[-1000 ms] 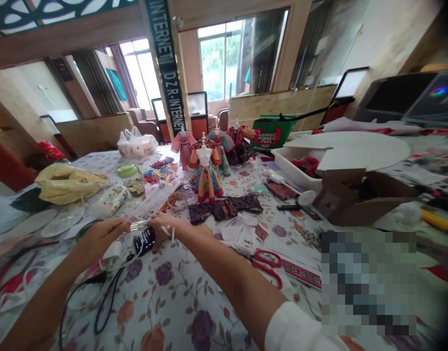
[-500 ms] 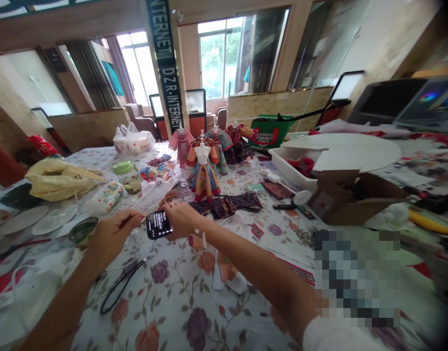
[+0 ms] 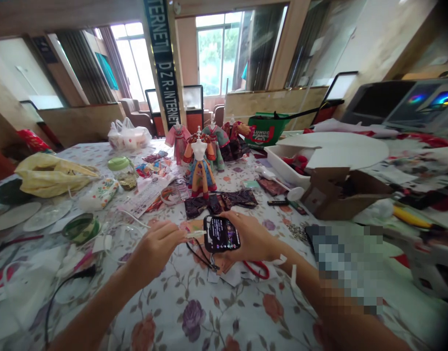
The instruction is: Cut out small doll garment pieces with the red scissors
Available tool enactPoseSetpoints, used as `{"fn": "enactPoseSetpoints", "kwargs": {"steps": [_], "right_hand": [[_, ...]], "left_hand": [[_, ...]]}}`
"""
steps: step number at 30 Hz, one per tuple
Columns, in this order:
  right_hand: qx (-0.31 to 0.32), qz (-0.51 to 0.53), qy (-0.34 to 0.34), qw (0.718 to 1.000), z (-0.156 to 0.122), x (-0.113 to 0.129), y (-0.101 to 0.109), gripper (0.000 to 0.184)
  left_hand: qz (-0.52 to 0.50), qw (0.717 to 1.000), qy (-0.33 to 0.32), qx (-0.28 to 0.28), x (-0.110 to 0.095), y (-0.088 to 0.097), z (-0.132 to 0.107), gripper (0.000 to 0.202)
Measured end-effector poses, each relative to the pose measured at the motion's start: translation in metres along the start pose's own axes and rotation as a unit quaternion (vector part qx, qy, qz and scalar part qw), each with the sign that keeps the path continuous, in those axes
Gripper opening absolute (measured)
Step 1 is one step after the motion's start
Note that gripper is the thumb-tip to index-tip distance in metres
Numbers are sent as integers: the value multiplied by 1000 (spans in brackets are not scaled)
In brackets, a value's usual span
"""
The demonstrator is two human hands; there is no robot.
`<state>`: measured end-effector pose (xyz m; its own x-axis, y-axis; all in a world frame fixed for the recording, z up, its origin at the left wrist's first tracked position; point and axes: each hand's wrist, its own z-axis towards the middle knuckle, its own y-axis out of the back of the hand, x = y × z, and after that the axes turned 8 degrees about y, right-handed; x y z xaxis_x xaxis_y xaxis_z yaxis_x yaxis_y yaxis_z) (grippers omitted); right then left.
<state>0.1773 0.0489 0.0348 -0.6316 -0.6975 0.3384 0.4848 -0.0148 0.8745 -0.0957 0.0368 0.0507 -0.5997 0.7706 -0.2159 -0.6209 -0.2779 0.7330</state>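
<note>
The right hand (image 3: 253, 239) grips the phone (image 3: 222, 234); the left hand (image 3: 156, 248) pinches a white plug (image 3: 196, 234) lying left-right, perhaps touching the phone's left end.

Two hands: left hand (image 3: 156, 249), right hand (image 3: 256, 240). One black smartphone (image 3: 222, 234) in the right, one white cable plug (image 3: 196, 234) in the left. Far middle, four small dress-form dolls (image 3: 199, 168) in colourful costumes. Far left, one green-lidded glass jar (image 3: 123, 171) and one yellow plastic bag (image 3: 51, 174). Right, one brown cardboard box (image 3: 340, 196) and one white plastic tray (image 3: 281, 169)
</note>
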Motion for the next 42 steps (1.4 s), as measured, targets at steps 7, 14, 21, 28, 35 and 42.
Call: {"fn": "enactPoseSetpoints", "kwargs": {"steps": [7, 14, 21, 28, 35, 42], "right_hand": [[7, 25, 1, 1000, 1, -1, -4, 75], [9, 26, 6, 1000, 2, 0, -5, 72], [17, 31, 20, 999, 5, 1, -3, 76], [20, 19, 19, 999, 6, 0, -5, 75], [25, 18, 28, 999, 5, 2, -8, 74], [13, 27, 42, 999, 3, 4, -10, 78]], "left_hand": [[60, 998, -29, 22, -1, 0, -2, 13], [105, 993, -12, 49, 4, 4, -5, 16], [105, 993, -39, 46, 0, 3, -5, 19], [136, 989, -58, 29, -4, 11, -7, 20], [149, 985, -80, 33, -8, 15, -4, 26], [66, 996, -37, 46, -6, 11, -7, 23]]}}
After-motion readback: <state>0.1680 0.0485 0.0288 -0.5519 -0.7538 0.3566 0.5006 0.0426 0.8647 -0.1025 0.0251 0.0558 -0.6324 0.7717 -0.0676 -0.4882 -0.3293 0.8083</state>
